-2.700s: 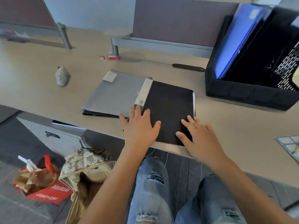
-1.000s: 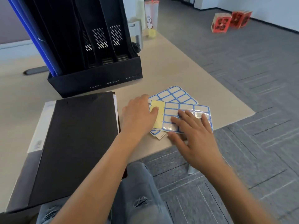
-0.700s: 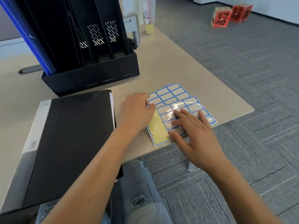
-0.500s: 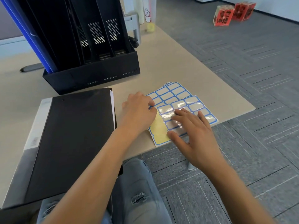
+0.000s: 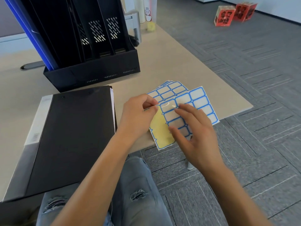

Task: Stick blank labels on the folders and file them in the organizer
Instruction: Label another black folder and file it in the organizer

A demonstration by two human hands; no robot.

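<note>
A sheet of blank blue-bordered labels (image 5: 193, 110) lies at the near right corner of a pale wooden desk (image 5: 171, 62), its near end hanging just over the desk edge. One column along its left side is already stripped, showing bare yellow backing. The person's left hand (image 5: 138, 116) sits at the sheet's left edge with thumb and forefinger pinched together on a label there, the other fingers curled in. The right hand (image 5: 195, 136) lies flat on the sheet with its fingers spread, pressing the paper down. More label sheets (image 5: 169, 91) fan out from under the top one on its far side. Just to the left, touching none of the sheets, a black folder (image 5: 71, 136) lies closed on the desk with a white strip along its left edge, resting on a grey folder (image 5: 21, 162) that shows beneath it on the left. Farther back stands a black upright file organizer (image 5: 91, 69) with several slots, and a blue folder (image 5: 31, 35) leans in the leftmost one. The person is seated, with ripped blue jeans (image 5: 130, 193) visible below the desk. On the grey carpet far to the right sit two red boxes (image 5: 232, 13).
</note>
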